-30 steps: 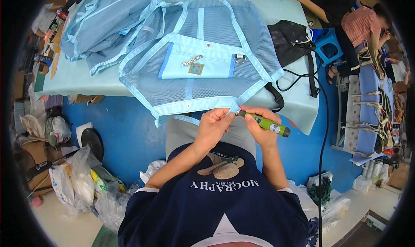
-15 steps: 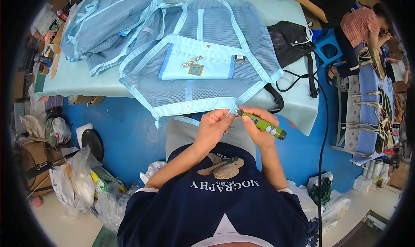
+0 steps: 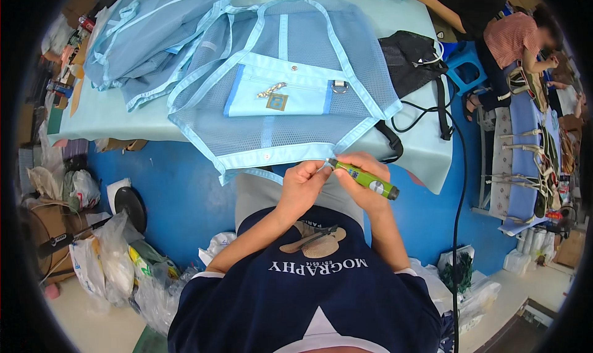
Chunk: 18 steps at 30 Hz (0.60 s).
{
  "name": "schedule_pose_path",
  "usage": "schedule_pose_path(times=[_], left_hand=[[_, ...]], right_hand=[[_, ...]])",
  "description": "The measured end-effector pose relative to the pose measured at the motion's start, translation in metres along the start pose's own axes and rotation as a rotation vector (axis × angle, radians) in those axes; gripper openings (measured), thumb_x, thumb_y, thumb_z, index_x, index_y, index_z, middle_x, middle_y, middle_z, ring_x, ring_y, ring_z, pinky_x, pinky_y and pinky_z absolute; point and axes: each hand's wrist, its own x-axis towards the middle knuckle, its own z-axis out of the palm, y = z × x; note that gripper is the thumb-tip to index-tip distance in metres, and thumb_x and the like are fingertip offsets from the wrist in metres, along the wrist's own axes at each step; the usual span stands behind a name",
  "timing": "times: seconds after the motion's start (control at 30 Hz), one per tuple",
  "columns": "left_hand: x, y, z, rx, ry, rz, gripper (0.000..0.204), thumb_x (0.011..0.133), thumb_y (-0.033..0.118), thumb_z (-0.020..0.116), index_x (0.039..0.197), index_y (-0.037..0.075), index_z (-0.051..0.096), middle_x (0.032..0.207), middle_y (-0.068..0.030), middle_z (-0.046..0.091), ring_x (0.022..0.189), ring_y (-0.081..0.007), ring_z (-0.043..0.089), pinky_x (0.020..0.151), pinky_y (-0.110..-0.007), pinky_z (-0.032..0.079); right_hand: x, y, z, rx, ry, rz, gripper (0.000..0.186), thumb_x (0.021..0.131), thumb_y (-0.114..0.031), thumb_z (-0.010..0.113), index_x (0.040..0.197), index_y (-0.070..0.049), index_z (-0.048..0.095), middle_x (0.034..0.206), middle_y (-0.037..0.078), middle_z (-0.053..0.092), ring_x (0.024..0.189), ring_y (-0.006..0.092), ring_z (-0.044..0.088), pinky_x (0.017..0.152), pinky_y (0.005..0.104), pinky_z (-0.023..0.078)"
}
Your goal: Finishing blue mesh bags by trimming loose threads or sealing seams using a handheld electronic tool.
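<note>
Head view: my left hand [image 3: 302, 183] pinches the bag [image 3: 306, 127] by its near edge; my right hand [image 3: 363, 196] grips the green tool [image 3: 367, 179].

Mesh bag [image 3: 284, 84] on table [image 3: 426, 158], strapped bag [image 3: 407, 57] right, stool [image 3: 462, 65] beyond.

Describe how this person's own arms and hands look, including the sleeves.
The left hand and right hand wear no gloves, and no watch or bracelet shows at either wrist. The forearms are uncovered, with short, dark navy sleeves above them, edged with white trim.
</note>
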Motion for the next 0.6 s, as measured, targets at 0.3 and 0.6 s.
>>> schedule_pose_path(times=[0.3,0.6], left_hand=[[-0.0064,-0.0010,0.0028,0.083,-0.018,0.023,0.011,0.086,0.007,0.052,0.093,0.000,0.057,0.064,0.0033,0.050,0.056,-0.0012,0.040,0.049,-0.017,0.031],[-0.0086,-0.0019,0.0027,0.197,-0.057,0.155,0.020,0.085,-0.001,0.046,0.105,-0.003,0.047,0.087,-0.0088,0.062,0.082,-0.0120,0.059,0.072,-0.023,0.045]], right_hand=[[0.0022,0.0027,0.0038,0.021,-0.044,0.144,0.023,0.066,0.001,0.068,0.088,0.000,0.062,0.078,0.009,0.062,0.068,0.0127,0.059,0.060,0.0227,0.047],[0.0009,0.0032,0.0064,0.066,-0.057,0.190,0.023,0.067,0.001,0.067,0.089,0.001,0.061,0.079,0.008,0.062,0.067,0.0118,0.059,0.059,0.0219,0.048]])
